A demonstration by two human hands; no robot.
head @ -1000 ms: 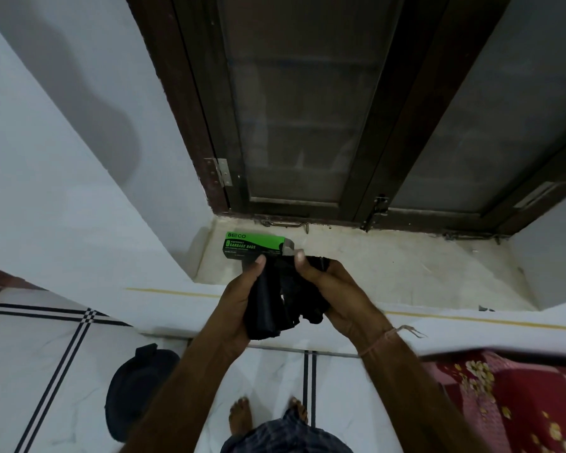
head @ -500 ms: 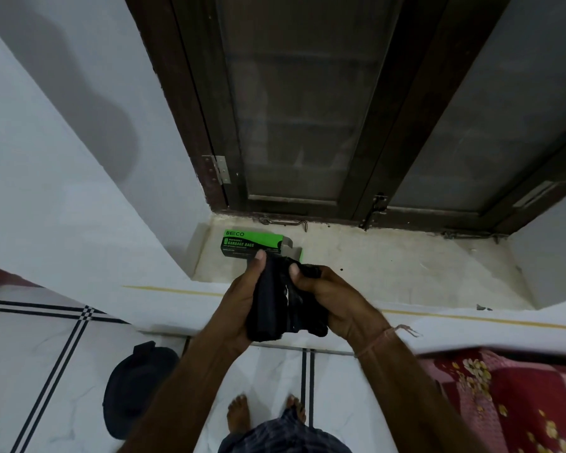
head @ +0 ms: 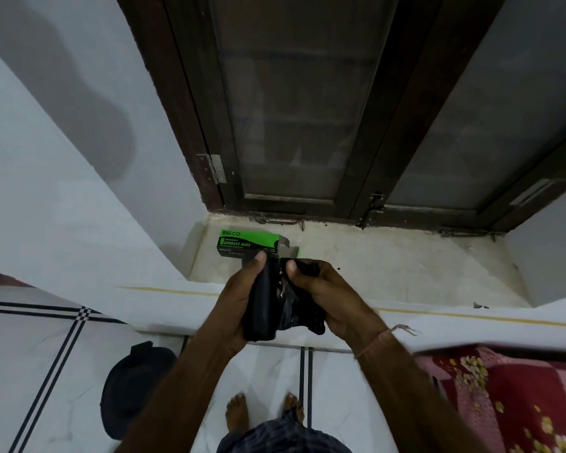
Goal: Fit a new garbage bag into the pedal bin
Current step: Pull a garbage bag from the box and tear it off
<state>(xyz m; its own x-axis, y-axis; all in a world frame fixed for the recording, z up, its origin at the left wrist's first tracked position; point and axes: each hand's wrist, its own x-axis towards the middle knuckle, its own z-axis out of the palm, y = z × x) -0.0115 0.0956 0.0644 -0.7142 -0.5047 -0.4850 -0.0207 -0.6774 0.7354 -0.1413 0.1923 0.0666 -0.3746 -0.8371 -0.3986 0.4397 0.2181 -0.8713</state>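
A black roll of garbage bags (head: 264, 305) is held between both hands above the window sill's front edge. My left hand (head: 239, 299) grips the roll's left side, thumb on top. My right hand (head: 327, 295) pinches the loose crumpled end of a black bag on the roll's right. A green and black box of garbage bags (head: 249, 244) lies on the stone sill (head: 389, 263) just beyond my hands, its right end open. The dark pedal bin (head: 134, 384) stands on the floor at lower left, lid down.
A dark wooden window frame (head: 366, 158) with closed panes rises behind the sill. White walls flank it. A red floral bedspread (head: 510, 397) lies at lower right. My bare feet (head: 262, 416) stand on white floor tiles with black lines.
My hands have shifted slightly with the roll, and my right fingers have worked along the loose bag end. The box and bin have not moved.
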